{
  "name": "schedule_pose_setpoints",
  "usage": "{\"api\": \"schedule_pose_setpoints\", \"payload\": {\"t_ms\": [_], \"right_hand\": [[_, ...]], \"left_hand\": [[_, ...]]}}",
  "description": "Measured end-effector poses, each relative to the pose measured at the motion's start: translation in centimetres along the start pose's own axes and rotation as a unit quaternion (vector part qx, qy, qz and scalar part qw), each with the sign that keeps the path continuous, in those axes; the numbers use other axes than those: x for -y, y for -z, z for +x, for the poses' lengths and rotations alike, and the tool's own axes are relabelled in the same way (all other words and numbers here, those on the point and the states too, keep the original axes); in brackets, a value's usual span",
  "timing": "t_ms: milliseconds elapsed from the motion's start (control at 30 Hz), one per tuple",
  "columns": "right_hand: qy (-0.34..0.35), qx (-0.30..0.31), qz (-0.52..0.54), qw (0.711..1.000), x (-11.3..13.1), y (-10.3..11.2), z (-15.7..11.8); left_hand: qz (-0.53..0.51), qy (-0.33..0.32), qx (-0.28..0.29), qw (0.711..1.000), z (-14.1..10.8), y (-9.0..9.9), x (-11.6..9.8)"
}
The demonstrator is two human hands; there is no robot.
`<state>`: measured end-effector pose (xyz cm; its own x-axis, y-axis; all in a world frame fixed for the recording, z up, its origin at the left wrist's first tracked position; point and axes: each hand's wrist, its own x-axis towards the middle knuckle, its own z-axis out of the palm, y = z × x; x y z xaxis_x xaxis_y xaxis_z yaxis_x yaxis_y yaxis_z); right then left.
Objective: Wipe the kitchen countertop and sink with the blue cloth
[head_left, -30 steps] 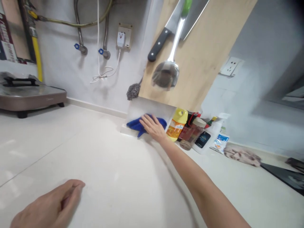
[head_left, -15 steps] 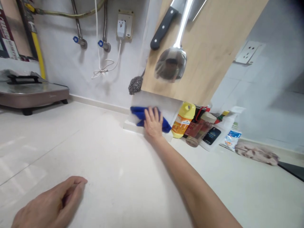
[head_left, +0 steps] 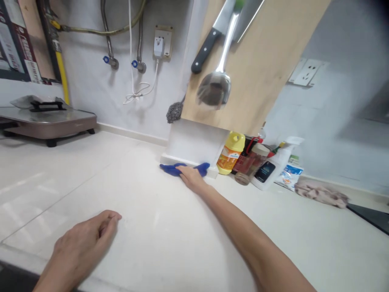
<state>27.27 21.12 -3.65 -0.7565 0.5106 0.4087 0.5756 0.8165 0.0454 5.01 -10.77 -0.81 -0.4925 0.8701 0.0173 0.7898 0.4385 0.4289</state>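
Note:
My right hand [head_left: 191, 178] is stretched far across the white countertop [head_left: 158, 211] and presses a blue cloth [head_left: 172, 168] flat against the foot of a white wall pillar [head_left: 194, 140]. The cloth lies low at the pillar's base ledge, showing on both sides of my fingers. Resting near the counter's front edge, my left hand [head_left: 83, 243] has loosely curled fingers and holds nothing.
A yellow bottle [head_left: 230, 153], a dark jar, a spray bottle [head_left: 270, 168] and packets stand right of the pillar. A wooden board [head_left: 261, 69] with a knife and a ladle [head_left: 214, 87] hangs above. A gas stove [head_left: 48, 121] sits at the left, a crumpled rag [head_left: 322, 194] at the right.
My right hand has dragged the blue cloth down from the pillar's face to its base at the counter. My left hand has shifted slightly right.

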Motion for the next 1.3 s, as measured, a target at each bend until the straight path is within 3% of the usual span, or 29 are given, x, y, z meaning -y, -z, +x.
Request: {"api": "schedule_pose_setpoints", "payload": {"t_ms": [167, 267, 500, 667, 733, 800, 867, 933, 1133, 1300], "right_hand": [[-0.091, 0.029, 0.003, 0.995, 0.5, 2.5, -3.8], [-0.107, 0.037, -0.008, 0.994, 0.4, 4.7, -7.9], [-0.129, 0.024, 0.060, 0.990, -2.6, 10.4, -23.0], [-0.288, 0.025, -0.016, 0.957, -5.9, 13.5, -34.7], [-0.366, 0.026, -0.082, 0.926, -6.0, 14.0, -37.8], [-0.405, 0.045, -0.138, 0.903, -5.1, 14.0, -39.0], [-0.402, 0.070, -0.175, 0.896, -3.8, 13.7, -38.0], [-0.382, 0.090, -0.196, 0.899, -2.5, 13.0, -35.0], [-0.371, 0.121, -0.185, 0.902, -0.6, 10.4, -22.1], [-0.305, 0.116, -0.135, 0.935, 3.9, 7.2, -12.5]], "left_hand": [[-0.012, 0.006, 0.008, 1.000, -0.8, 1.4, -1.0], [-0.021, -0.005, -0.001, 1.000, -1.1, 1.9, -1.1], [-0.008, -0.021, 0.001, 1.000, 0.0, 0.7, 0.3], [-0.001, -0.002, 0.009, 1.000, 0.4, 0.1, 0.6], [0.001, 0.000, 0.014, 1.000, 0.3, 0.1, 0.5], [0.003, -0.007, 0.015, 1.000, 0.2, 0.1, 0.5], [0.005, -0.013, 0.015, 1.000, 0.3, 0.0, 0.6], [0.007, -0.013, 0.018, 1.000, 0.5, -0.1, 0.7], [0.013, -0.015, 0.017, 1.000, 0.4, -0.2, 0.5], [-0.007, -0.027, 0.016, 0.999, -0.3, 0.2, 0.1]]}}
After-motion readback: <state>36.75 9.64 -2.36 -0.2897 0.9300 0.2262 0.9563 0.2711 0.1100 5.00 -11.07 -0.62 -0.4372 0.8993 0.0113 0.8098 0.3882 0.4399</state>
